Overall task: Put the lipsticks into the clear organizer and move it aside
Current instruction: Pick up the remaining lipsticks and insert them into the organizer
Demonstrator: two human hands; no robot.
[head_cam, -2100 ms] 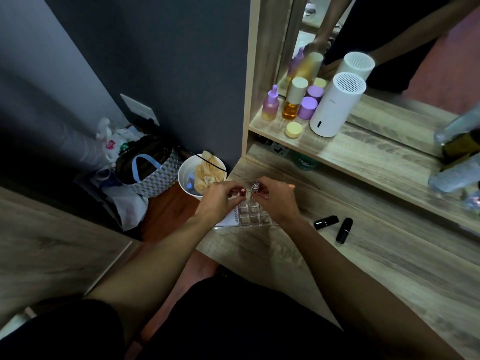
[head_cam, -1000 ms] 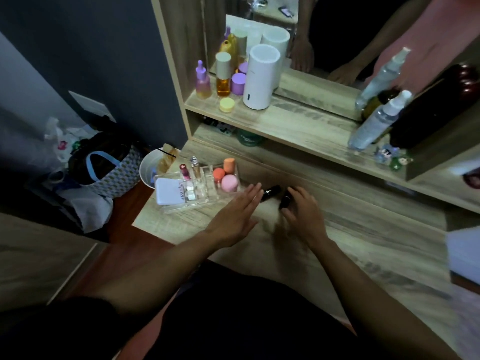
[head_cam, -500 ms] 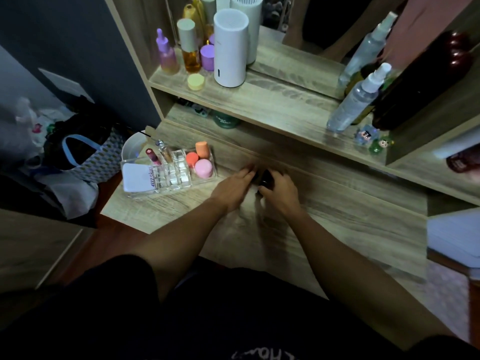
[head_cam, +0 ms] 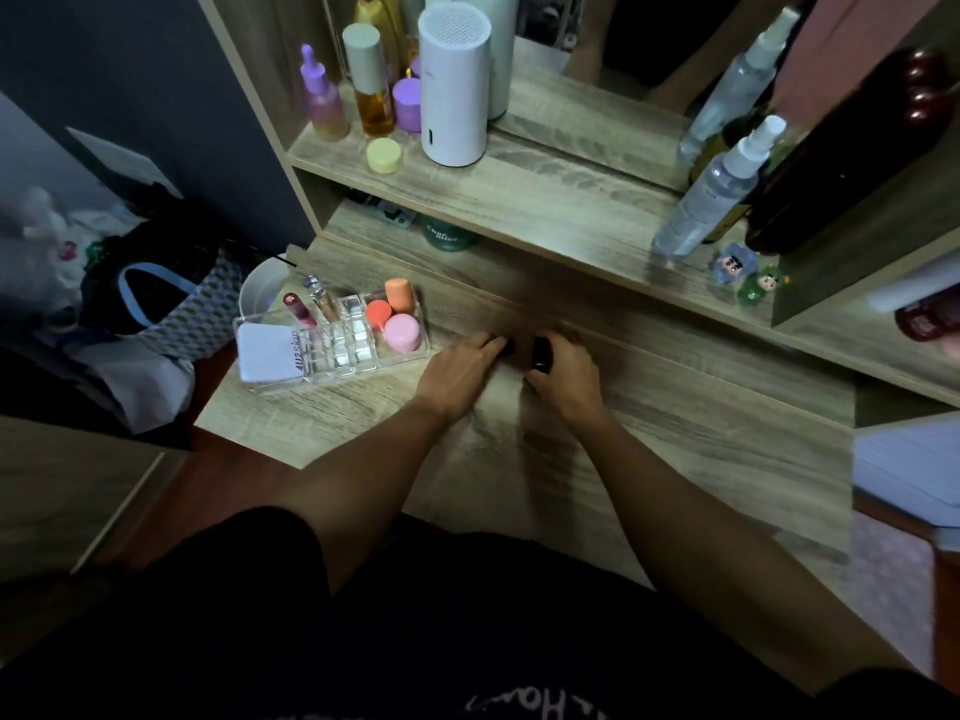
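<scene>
The clear organizer sits at the left end of the wooden desk. A red-capped lipstick and a silver-capped tube stand in its back slots, with a white pad and pink and orange sponges in the side bins. To its right, my left hand closes its fingertips on a black lipstick lying on the desk. My right hand grips a second black lipstick right beside it. Both hands are nearly touching.
A shelf above the desk carries a white cylinder, purple and amber bottles, a yellow jar and a spray bottle. A mirror stands behind. A white bowl and a bag sit on the floor to the left.
Both hands left the organizer, moved right to the two black lipsticks and closed on them. The camera view swung right and closer.
</scene>
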